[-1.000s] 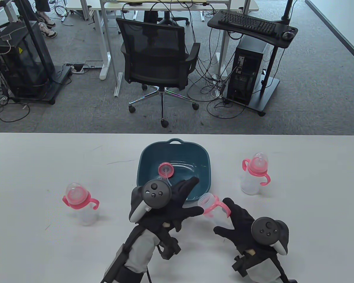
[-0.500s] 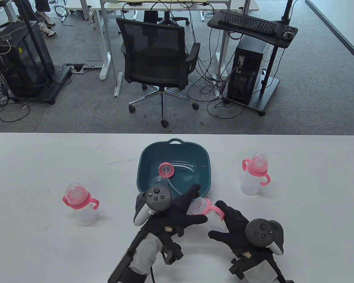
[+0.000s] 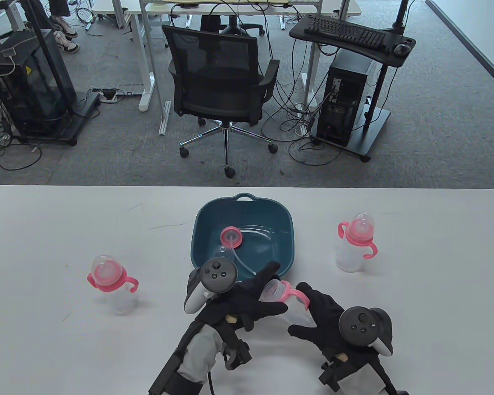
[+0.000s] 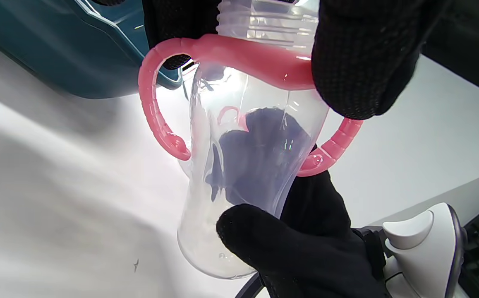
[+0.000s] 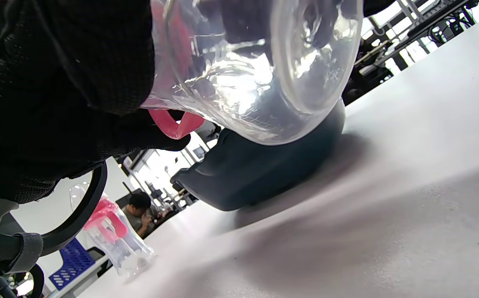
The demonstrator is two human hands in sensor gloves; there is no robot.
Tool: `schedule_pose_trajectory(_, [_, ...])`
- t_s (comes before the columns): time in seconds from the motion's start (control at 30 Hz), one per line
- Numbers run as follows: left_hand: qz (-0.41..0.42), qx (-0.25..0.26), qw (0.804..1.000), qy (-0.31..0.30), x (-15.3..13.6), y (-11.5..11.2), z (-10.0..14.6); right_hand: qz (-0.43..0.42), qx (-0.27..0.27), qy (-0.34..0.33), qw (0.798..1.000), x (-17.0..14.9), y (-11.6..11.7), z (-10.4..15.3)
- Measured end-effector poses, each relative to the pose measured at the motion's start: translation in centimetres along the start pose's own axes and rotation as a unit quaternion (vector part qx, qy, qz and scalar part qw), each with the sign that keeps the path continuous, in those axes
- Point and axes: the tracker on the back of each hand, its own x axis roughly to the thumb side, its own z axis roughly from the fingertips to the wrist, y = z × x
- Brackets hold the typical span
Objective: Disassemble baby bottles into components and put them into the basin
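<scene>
A wide white counter fills the lower half of the table view, with an office floor, a black chair and a computer stand beyond its far edge.

Near the middle of the counter sits a teal basin. Inside it lie a pink screw ring with its nipple, a clear dome cap and a thin clear straw.

Two whole baby bottles stand upright on the counter, well apart from the basin. The left bottle has a clear cap over a pink collar with two handles. The right bottle looks the same.

Just in front of the basin, both gloved hands meet on a third, open bottle. It is clear, topless and tilted, its threaded mouth pointing toward the basin's near rim and its base toward the person.

The right hand is wrapped around the body of the open bottle, thumb on one side and fingers on the other.

The left hand reaches across to the neck. In the left wrist view its fingertips clamp the pink handle ring that sits below the bare threads.
</scene>
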Motion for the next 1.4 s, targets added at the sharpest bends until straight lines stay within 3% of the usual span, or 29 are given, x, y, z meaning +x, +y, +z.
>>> schedule_pose_trajectory(0.9, [0.015,0.036,0.999,-0.032,0.8,1.5,0.8,-0.031,-0.025,0.010,0.999,-0.4,-1.1,0.1])
schedule_pose_trajectory(1.4, [0.006,0.150,0.989,-0.007,-0.7,5.5,2.7,-0.002,-0.032,0.030,0.999,-1.3,-1.8,0.3])
